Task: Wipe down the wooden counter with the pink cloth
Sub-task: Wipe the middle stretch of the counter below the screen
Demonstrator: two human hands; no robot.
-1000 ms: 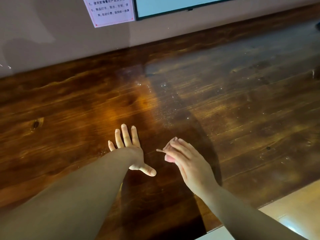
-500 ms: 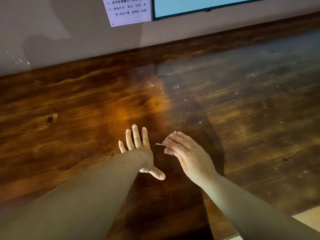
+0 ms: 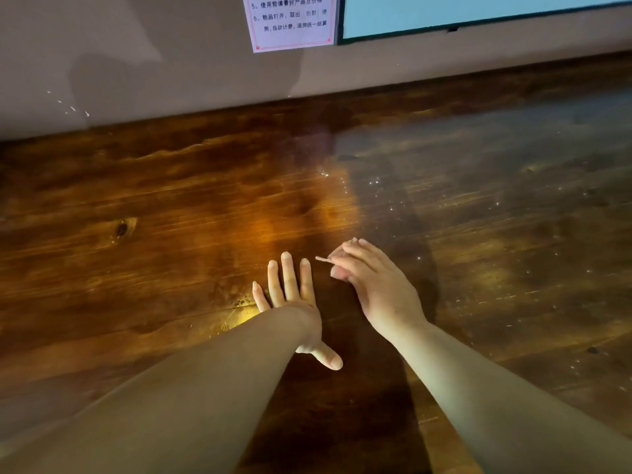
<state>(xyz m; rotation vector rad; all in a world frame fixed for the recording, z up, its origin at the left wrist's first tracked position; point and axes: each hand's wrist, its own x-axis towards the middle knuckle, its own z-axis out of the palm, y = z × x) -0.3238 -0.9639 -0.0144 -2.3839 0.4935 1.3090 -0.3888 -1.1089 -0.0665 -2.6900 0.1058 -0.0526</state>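
Near the middle of the wooden bench [image 3: 171, 213], the right hand [image 3: 379, 289] has its fingers curled round the pink cloth [image 3: 337, 271], of which only a small pink patch shows under the knuckles, plus a thin corner or thread poking out to the left. The left hand [image 3: 290, 292] lies flat just beside it, fingers straight and spread, thumb stuck out toward the near edge, gripping nothing.

Compared with the frame half a second ago, both hands sit in nearly the same pose and the same spacing; the view itself has swung, so the knot in the wood [image 3: 121, 229], the paper notice [image 3: 290, 22] and the framed panel [image 3: 478, 12] all appear further right than before. The pale strip at the lower right corner, seen a second ago, is gone from view.

Most of the cloth is hidden inside the right hand (its size and fold cannot be told). Both forearms are cut off by the bottom edge, and the notice and panel by the top edge.

Dark, glossy planks run left to right, with a warm orange glare near the hands and fine pale specks [image 3: 376, 181] scattered to the right. A plain greyish wall [image 3: 136, 63] rises behind the bench.
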